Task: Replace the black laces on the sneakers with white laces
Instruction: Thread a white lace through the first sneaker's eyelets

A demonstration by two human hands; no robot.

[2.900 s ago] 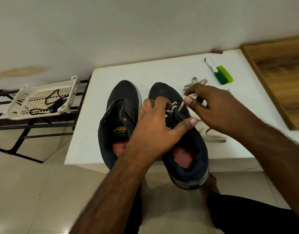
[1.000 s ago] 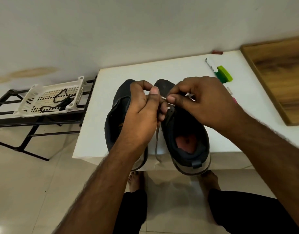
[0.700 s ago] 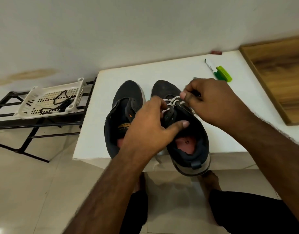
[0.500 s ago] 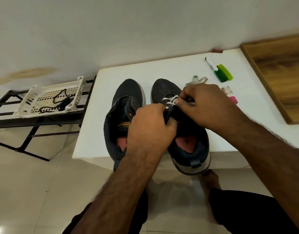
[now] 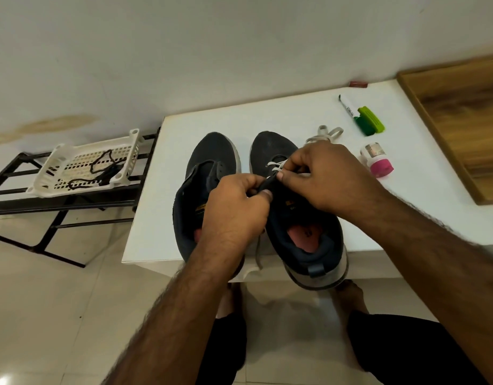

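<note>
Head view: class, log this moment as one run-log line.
step: lacing right sneaker | left hand: grips tongue | right hand: pinches white lace | left sneaker: unlaced | black laces: in basket

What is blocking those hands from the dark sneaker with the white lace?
Nothing visible. The left hand and right hand already touch the right-side dark sneaker, at its tongue and flat white lace.
</note>
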